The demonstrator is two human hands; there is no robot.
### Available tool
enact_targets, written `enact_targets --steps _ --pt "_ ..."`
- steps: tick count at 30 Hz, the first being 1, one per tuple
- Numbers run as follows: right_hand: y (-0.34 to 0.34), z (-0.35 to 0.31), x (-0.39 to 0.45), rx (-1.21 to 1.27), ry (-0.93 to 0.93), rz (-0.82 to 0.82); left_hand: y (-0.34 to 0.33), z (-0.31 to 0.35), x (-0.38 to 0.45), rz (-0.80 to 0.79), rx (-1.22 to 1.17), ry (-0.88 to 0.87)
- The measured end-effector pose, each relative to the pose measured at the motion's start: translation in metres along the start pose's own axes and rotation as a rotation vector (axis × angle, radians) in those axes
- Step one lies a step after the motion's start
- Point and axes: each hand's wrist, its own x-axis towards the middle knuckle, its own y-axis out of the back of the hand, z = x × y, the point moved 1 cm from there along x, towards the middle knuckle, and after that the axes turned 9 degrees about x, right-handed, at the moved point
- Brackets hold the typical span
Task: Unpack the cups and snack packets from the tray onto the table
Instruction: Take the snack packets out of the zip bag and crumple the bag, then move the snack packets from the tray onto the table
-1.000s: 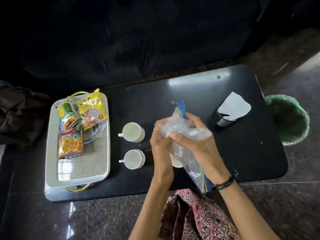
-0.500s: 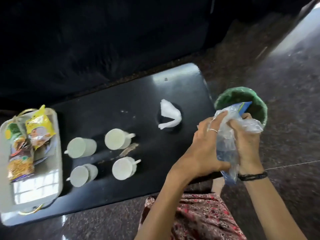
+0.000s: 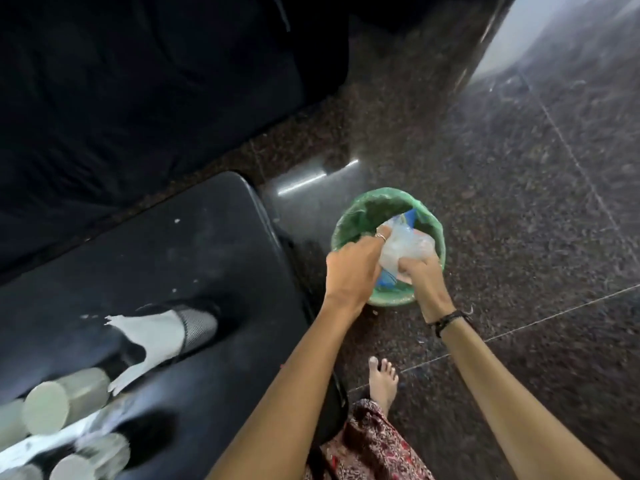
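My left hand (image 3: 353, 268) and my right hand (image 3: 420, 273) both grip a crumpled clear plastic bag (image 3: 405, 245) with a blue strip, held inside the mouth of a green bin (image 3: 356, 209) on the floor. Several white cups (image 3: 65, 403) stand blurred at the lower left on the black table (image 3: 194, 244). The tray and the snack packets are out of view.
A black mesh holder with white paper (image 3: 162, 334) lies on the table near the cups. A dark sofa (image 3: 138, 81) runs behind the table. Polished stone floor (image 3: 519, 202) surrounds the bin. My bare foot (image 3: 382, 379) stands below the bin.
The view has swung right, off the tray. Both hands have carried the plastic bag from above the table's right edge down into the green bin.
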Motion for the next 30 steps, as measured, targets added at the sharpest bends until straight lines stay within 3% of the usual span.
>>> enact_targets --steps 5,7,9,11,14,20,24,30 --pt "0.025 0.061 0.071 -0.329 0.147 0.103 -0.074 -0.008 0.042 -0.275 -0.004 -0.086" --pt "0.034 0.092 0.099 -0.634 0.059 0.034 -0.102 -0.012 0.054 -0.499 0.034 -0.029" --pt "0.039 0.113 0.116 -0.879 -0.157 -0.106 -0.120 -0.013 0.059 -0.692 0.049 0.092" --pt "0.038 0.119 0.121 -0.997 -0.194 -0.141 -0.127 -0.009 0.055 -0.712 -0.020 0.186" --pt "0.025 0.103 0.109 -0.935 0.030 -0.033 -0.115 0.005 0.045 -0.479 -0.369 0.357" --pt "-0.010 0.032 0.035 -0.522 0.320 0.068 -0.038 0.021 0.004 -0.023 -1.012 0.685" --pt "-0.046 -0.023 -0.037 -0.269 0.513 0.014 0.042 0.018 -0.035 0.313 -1.252 0.663" --pt "-0.143 -0.056 -0.156 -0.079 0.668 -0.106 0.147 -0.032 -0.118 0.675 -1.350 0.624"
